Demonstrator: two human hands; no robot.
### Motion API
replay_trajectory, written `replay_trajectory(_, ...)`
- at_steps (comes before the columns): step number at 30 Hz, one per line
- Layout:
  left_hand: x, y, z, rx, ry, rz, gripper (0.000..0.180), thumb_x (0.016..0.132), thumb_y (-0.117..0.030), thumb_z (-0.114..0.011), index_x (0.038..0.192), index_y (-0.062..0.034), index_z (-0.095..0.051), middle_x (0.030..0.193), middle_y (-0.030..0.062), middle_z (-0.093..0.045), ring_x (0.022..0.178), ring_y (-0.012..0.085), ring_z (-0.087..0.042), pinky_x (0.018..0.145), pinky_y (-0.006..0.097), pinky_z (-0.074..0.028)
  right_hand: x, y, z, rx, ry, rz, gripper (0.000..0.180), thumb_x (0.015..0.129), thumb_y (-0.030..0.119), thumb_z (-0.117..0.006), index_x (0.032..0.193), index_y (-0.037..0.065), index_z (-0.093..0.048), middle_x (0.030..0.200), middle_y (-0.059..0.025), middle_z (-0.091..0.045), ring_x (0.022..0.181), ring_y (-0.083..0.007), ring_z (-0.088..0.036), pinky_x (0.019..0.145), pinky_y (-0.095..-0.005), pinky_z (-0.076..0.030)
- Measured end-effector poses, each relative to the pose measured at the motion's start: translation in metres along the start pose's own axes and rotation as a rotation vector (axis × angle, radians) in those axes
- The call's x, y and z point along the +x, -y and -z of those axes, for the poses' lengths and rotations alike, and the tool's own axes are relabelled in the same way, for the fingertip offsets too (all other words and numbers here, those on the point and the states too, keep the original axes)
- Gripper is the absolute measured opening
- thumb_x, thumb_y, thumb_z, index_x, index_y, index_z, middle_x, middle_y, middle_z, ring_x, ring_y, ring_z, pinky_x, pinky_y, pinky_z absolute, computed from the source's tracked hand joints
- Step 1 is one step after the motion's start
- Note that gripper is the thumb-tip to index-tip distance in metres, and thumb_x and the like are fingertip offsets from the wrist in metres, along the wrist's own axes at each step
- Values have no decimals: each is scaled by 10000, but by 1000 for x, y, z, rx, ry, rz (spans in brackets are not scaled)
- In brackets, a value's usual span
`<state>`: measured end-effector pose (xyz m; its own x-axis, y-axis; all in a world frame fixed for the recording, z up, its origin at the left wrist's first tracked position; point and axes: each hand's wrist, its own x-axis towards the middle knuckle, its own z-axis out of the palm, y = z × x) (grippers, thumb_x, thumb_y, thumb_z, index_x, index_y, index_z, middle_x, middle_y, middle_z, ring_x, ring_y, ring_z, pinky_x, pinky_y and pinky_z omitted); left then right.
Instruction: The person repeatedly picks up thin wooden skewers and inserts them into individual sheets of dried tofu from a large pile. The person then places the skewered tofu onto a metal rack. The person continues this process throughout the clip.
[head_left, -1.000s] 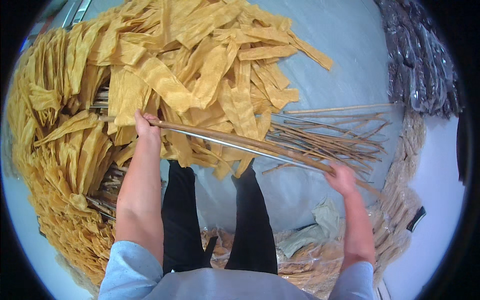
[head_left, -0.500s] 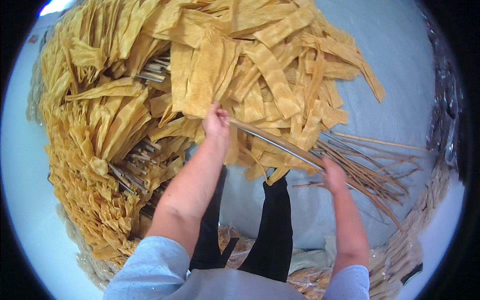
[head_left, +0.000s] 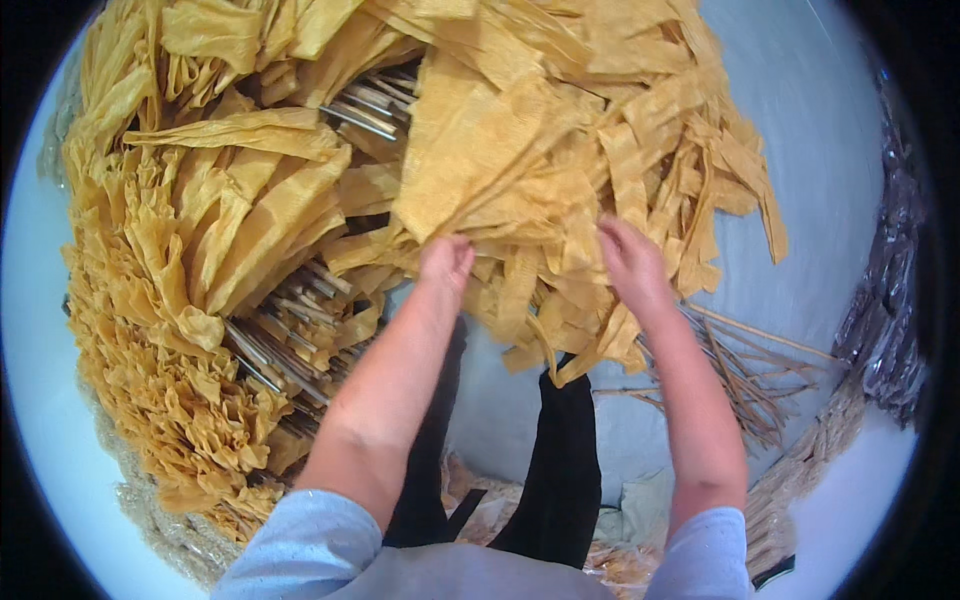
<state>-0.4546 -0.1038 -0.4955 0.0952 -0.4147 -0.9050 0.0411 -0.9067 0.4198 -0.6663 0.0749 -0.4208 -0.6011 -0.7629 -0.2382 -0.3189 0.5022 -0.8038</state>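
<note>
A big mass of thin yellow crinkled sheets [head_left: 500,130] hangs in strips over thin rods and fills the upper half of the head view. My left hand [head_left: 445,262] grips the lower edge of one bunch, its fingers curled up into the strips. My right hand [head_left: 632,262] is a short way to the right and closes on the same bunch, fingertips buried in it. The rod under this bunch is hidden by the sheets.
Rod ends [head_left: 285,340] stick out from stacked, sheet-laden rows at the left. Bare thin sticks [head_left: 745,375] lie on the pale blue ground sheet [head_left: 830,200] at the right. Dark bundles in clear wrap [head_left: 885,320] line the right rim. My black trouser legs [head_left: 565,450] are below.
Both hands have carried the rod with its hanging strips up and to the left, onto the big mass. The bare rod seen between my hands earlier is now covered by sheets.
</note>
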Motion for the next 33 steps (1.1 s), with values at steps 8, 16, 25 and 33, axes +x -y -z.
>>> replay_trajectory(8,-56,-60,33,-80,124,-151,696,792,-62,-597,1410,-121,-284,1365,92,-336,1136,170,-421,962,331,-361,206,172,-235,-225,258,139,286,822,65,-499,1095,-1,-556,1081,-230,-578,1023,-356,-570,900,-405,-456)
replay_trajectory(16,-30,-106,28,-201,39,-419,446,933,-220,-495,1341,-72,-391,1376,117,-373,1254,204,-374,1018,345,-331,233,185,-282,-247,364,31,277,910,217,-458,1064,10,-560,1043,-220,-620,980,-370,-593,849,-434,-466)
replay_trajectory(25,20,-154,-50,12,226,-350,152,842,-63,-617,933,42,-556,773,95,-620,666,158,-609,576,287,-511,131,135,-181,-62,399,-4,366,929,322,-468,952,-27,-577,862,-283,-613,833,-439,-588,763,-476,-463)
replay_trajectory(33,18,-198,-48,-184,110,-248,149,846,9,-601,973,54,-537,834,124,-615,663,162,-626,652,305,-591,-22,80,-21,33,547,-264,320,924,311,-517,919,0,-587,817,-229,-606,773,-389,-583,688,-412,-461)
